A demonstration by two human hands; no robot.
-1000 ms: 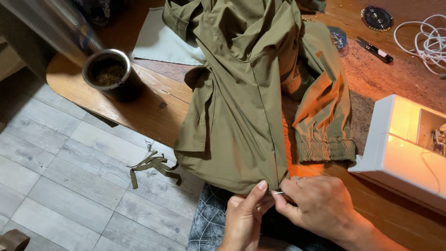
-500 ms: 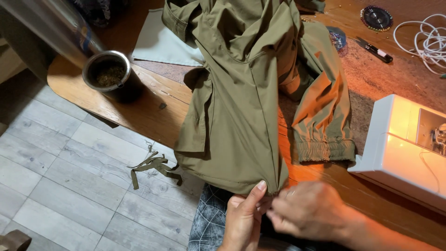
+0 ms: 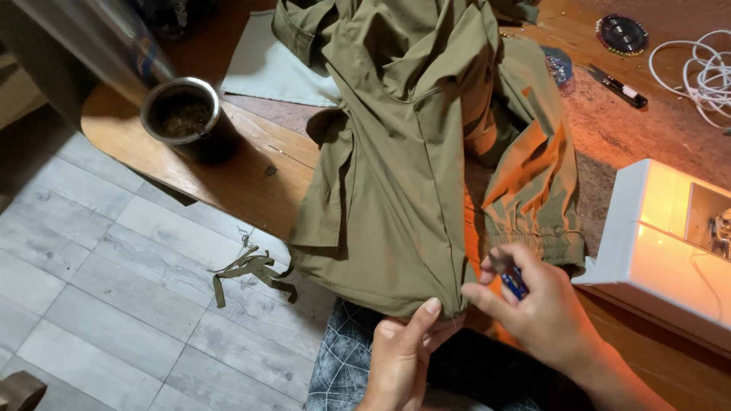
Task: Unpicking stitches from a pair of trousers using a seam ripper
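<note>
The olive garment (image 3: pixel 396 190) lies on the wooden table (image 3: pixel 251 175), its hem hanging over the near edge. The left hand (image 3: pixel 400 358) pinches the hem at the seam. The right hand (image 3: pixel 537 312) grips a small blue tool (image 3: pixel 515 281) just beside it.

Warm orange light spills from the lamp of the white sewing machine (image 3: pixel 670 243) on my right, glowing over the wooden table (image 3: pixel 251 175) and the olive garment (image 3: pixel 396 205). The grey floor (image 3: pixel 99 281) lies in cooler, dimmer light. My right hand (image 3: pixel 541 312) is smeared by motion blur; elsewhere focus is sharp.
</note>
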